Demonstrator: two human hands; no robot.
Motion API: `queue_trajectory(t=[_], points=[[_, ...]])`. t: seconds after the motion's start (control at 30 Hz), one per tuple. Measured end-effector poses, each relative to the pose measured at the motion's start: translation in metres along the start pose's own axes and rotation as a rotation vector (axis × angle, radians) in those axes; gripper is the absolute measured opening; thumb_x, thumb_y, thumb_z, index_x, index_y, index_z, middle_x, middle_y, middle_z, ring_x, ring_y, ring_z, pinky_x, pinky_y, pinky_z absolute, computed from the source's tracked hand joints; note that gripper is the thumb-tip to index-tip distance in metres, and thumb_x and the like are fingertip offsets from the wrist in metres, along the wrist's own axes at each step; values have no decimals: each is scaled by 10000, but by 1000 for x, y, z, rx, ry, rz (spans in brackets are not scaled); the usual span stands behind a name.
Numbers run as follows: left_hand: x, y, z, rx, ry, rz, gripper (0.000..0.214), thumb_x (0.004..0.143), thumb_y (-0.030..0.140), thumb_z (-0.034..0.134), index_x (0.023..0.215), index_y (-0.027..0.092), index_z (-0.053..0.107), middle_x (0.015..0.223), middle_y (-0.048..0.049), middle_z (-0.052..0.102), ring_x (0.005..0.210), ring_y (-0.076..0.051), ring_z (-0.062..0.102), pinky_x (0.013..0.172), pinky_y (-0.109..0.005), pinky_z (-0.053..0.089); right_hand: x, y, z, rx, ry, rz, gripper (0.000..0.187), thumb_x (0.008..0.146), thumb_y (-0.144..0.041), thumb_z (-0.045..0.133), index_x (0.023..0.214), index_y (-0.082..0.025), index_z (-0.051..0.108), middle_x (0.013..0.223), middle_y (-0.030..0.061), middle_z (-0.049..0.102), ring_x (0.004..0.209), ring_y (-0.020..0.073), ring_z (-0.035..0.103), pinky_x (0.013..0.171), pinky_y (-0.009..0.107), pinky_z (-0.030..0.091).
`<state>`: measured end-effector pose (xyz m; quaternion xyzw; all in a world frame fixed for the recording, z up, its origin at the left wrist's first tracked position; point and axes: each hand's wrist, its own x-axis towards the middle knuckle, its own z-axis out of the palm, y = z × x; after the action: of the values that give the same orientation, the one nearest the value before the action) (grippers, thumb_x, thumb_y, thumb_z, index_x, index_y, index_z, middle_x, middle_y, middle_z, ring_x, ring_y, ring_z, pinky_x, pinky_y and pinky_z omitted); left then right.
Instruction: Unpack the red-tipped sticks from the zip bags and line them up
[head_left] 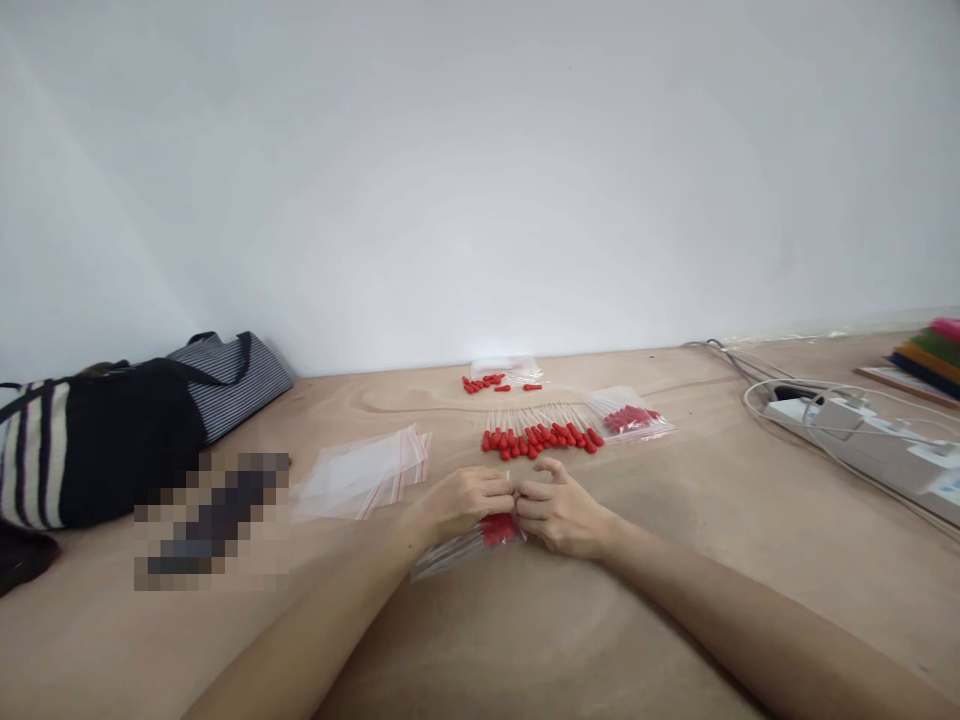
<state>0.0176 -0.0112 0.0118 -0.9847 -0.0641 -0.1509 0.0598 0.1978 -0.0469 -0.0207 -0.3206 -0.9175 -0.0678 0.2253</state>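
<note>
Our left hand (469,497) and right hand (561,514), fingers nearly closed, pinch a bag (442,560) of red-tipped sticks (496,529) by its end; more lie beyond on the desk (697,490)

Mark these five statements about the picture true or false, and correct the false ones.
1. The left hand and right hand are both on a plastic bag. True.
2. Loose sticks lie in a row beyond the hands. True.
3. Their red ends point at the wall. False: they point toward the hands.
4. A black bag is at the left. True.
5. The long white thing at right is a kettle. False: it is a power strip.
</note>
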Motion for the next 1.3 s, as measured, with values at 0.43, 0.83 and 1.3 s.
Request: queue_trajectory(t=[0.43, 0.83, 1.3], points=[[-50, 42, -25, -328, -130, -596, 705, 790, 416, 526, 1365, 201, 180, 1394, -121, 272, 1275, -286, 231, 1019, -477, 241, -10, 3, -23, 335, -57, 143, 245, 723, -225, 512, 943, -256, 615, 932, 0, 582, 851, 159, 468, 749, 329, 289], [-39, 36, -14, -448, -85, -657, 659, 792, 316, 527, 1347, 202, 191, 1336, -108, 373, 1197, -242, 381, 981, -417, 335, -5, -3, -14, 549, -2, 498, 185, 673, -142, 567, 835, -228, 592, 786, -15, 621, 851, 175, 505, 856, 422, 275], [-38, 37, -13, -484, -46, -687, 608, 785, 337, 534, 1314, 240, 252, 1287, -67, 436, 1144, -226, 433, 954, -375, 358, 0, -4, -16, 621, -32, 534, 313, 762, -427, 519, 574, -185, 583, 705, -14, 641, 734, 148, 552, 914, 432, 209]])
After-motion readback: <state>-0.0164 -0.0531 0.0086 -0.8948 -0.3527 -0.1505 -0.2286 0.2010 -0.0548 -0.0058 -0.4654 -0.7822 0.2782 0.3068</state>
